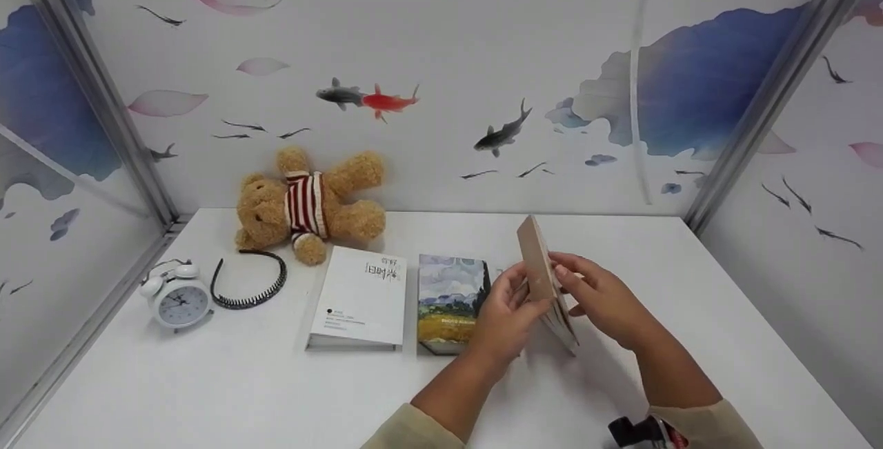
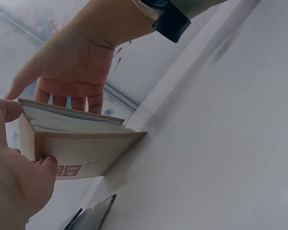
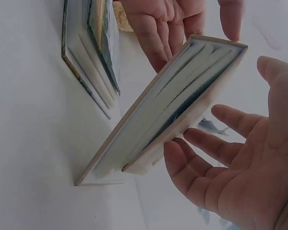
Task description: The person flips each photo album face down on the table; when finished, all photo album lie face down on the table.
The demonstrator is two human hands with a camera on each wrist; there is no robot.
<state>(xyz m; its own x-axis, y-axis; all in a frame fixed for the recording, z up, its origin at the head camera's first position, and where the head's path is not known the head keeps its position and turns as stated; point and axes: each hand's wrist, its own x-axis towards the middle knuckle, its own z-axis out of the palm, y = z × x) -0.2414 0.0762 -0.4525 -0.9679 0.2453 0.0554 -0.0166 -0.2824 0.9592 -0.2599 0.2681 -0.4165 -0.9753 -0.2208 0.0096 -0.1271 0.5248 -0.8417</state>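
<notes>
A small book with a pinkish-brown hard cover stands tilted on its edge at the right of the table. Its white pages show between the covers in both wrist views, and the covers spread slightly apart. My left hand grips it at the spine, thumb on one side and fingers on the other. My right hand is at the opposite cover, fingertips touching it and fingers loosely extended. Just left of the left hand lies a thick book with a painted landscape cover, partly hidden by that hand.
A white book lies further left. Beyond it are a teddy bear in a striped shirt, a black toothed headband and a white alarm clock. A black object sits by the right sleeve. Printed panels enclose the table.
</notes>
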